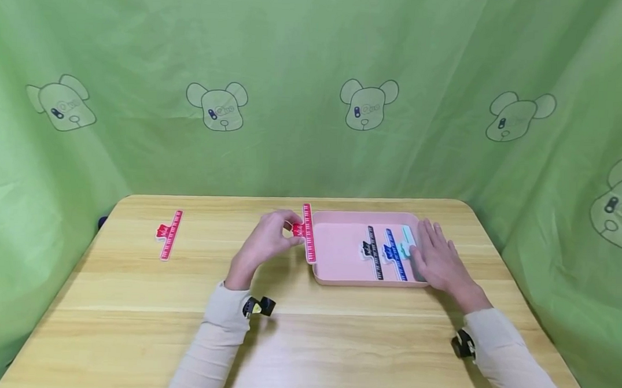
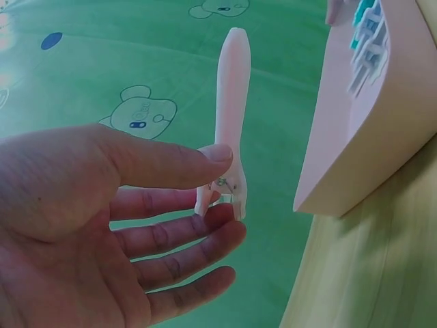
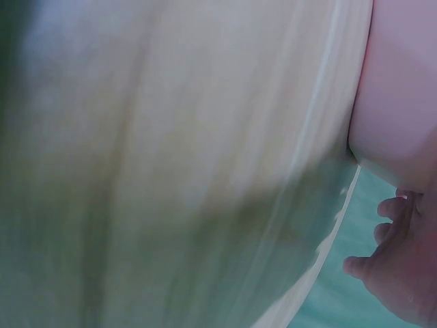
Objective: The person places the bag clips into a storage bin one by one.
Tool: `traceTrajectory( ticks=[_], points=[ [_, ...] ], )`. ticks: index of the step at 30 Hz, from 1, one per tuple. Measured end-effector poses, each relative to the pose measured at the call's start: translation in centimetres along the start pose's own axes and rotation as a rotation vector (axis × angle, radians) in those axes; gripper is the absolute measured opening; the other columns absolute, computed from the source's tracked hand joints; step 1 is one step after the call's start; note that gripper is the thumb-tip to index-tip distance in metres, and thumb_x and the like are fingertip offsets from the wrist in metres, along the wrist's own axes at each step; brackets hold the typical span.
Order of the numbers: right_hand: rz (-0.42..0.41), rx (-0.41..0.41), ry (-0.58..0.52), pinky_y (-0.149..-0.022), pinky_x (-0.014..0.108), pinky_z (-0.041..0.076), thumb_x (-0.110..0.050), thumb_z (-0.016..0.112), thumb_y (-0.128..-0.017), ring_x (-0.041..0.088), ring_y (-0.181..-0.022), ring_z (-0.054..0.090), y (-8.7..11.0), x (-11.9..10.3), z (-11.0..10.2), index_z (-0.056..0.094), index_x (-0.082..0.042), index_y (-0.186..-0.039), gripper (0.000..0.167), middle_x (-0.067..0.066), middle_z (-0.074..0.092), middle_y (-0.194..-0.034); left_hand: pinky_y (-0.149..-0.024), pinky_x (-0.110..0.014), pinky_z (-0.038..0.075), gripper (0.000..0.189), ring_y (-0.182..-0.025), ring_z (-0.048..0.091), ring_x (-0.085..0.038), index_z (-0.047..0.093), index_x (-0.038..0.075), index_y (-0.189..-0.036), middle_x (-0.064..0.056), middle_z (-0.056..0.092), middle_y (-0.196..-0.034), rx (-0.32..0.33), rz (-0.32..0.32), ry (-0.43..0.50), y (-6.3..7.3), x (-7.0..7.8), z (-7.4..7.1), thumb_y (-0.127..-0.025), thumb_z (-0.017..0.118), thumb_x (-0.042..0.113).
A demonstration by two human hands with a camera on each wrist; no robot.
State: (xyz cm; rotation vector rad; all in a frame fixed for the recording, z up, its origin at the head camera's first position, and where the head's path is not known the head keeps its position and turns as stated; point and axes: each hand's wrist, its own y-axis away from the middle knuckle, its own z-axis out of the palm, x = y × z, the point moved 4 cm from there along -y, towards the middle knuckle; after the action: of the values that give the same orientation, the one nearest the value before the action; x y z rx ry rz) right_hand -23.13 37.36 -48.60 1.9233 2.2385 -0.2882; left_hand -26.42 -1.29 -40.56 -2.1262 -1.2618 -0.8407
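My left hand point(image 1: 269, 238) pinches a red clip point(image 1: 309, 233) with a piano-key pattern at the left rim of a pink tray point(image 1: 334, 270). In the left wrist view the clip point(image 2: 233, 96) shows its pale side edge and a small spring, between thumb and fingers. Inside the tray lie a black clip point(image 1: 375, 252), a blue clip point(image 1: 396, 254) and a teal clip point(image 1: 406, 236). With fingers extended, my right hand point(image 1: 443, 266) rests on the tray's right side, covering part of that rim. The right wrist view shows only part of this hand point(image 3: 403, 273) beside the tray.
Another red clip point(image 1: 171, 234) lies on the left part of the wooden table point(image 1: 335, 345). A green curtain point(image 1: 291, 158) with bear-face drawings hangs behind and at both sides of the table.
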Motion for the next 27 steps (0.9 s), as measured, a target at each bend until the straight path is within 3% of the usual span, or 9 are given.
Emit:
traceTrajectory(
  ticks=[11, 27],
  points=[
    [-0.008, -0.018, 0.015, -0.118, 0.072, 0.007, -0.038, 0.028, -0.110, 0.050, -0.152, 0.000, -0.3, -0.3, -0.3, 0.001, 0.006, -0.160, 0.072, 0.029, -0.001, -0.167, -0.095, -0.043, 0.055, 0.039, -0.108, 0.065, -0.028, 0.068, 0.001, -0.122, -0.011, 0.070, -0.115, -0.001, -0.004, 0.026, -0.7, 0.0, 1.5, -0.085, 0.082, 0.006],
    [0.006, -0.011, 0.006, -0.117, 0.073, 0.008, -0.038, 0.028, -0.110, 0.051, -0.152, 0.003, 0.0, 0.1, 0.2, 0.001, 0.006, -0.160, 0.072, 0.031, 0.004, -0.166, -0.092, -0.037, 0.055, 0.035, -0.108, 0.064, -0.024, 0.068, 0.004, -0.120, -0.007, 0.070, -0.114, -0.022, 0.011, 0.042, -1.7, 1.3, 3.8, -0.088, 0.081, 0.009]
  ],
)
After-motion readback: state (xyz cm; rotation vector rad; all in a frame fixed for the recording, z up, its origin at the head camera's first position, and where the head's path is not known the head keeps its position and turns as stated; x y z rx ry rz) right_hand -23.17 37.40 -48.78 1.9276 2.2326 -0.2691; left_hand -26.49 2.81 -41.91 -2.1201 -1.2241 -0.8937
